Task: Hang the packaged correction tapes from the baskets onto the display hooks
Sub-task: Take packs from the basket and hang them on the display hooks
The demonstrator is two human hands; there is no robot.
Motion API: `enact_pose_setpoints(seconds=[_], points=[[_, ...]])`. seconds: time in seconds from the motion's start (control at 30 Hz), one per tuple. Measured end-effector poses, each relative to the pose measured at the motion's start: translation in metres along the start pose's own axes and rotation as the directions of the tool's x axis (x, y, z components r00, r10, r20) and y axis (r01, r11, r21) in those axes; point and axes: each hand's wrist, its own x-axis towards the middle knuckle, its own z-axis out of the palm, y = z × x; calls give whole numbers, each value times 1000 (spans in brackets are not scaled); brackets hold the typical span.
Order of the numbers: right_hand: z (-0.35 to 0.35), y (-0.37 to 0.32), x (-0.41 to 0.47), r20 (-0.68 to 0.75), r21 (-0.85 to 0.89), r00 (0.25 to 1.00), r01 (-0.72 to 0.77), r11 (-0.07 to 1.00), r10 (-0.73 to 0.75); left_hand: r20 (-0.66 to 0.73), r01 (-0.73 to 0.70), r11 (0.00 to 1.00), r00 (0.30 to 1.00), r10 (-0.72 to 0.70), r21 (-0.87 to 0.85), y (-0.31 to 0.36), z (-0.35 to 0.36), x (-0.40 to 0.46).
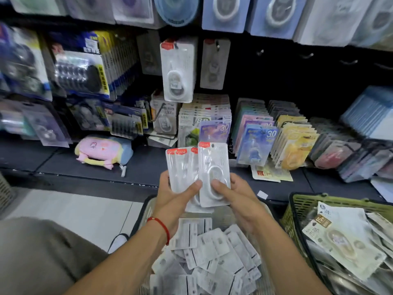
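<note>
My left hand (174,194) grips a fan of white correction tape packs (180,167) with red top corners. My right hand (236,192) pinches one more white pack (213,167) at the front of the fan, thumb on its blister. Both hands hover above a pale basket (146,207) filled with several loose white packs (212,252). On the dark display wall ahead, matching white packs (177,69) hang on a hook, with a grey pack (214,62) hanging beside them. Bare hooks (307,55) stick out of the wall to the right.
A green basket (297,203) at the right holds several other tape packs. Rows of coloured packs (255,133) stand on the dark shelf, and a pink pouch (102,151) lies at its left. Packaged goods hang at left and above. My knee fills the lower left.
</note>
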Motion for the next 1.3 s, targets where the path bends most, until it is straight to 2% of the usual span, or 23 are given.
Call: enact_pose_setpoints(seconds=[0.17,0.37,0.53,0.7,0.9,1.0,1.3], points=[[17,-69,21,-37,71,989,148,986,-146,113,-141,990,983,141,-7,68,20,27],[28,-151,53,-20,-24,956,292,956,-293,275,-185,983,944,182,-15,144,30,65],[17,-179,86,-176,-261,871,408,875,-458,118,-343,938,935,335,49,158,28,90],[6,-182,112,-219,-311,849,406,859,-480,26,-446,878,894,448,175,153,17,107],[10,-166,117,-249,-366,778,477,799,-577,20,-457,877,888,460,147,155,9,105],[15,-162,114,-257,-342,755,514,787,-604,30,-461,877,887,461,137,156,9,103],[16,-175,128,-271,-260,751,545,797,-602,-5,-476,874,878,478,98,161,10,99]])
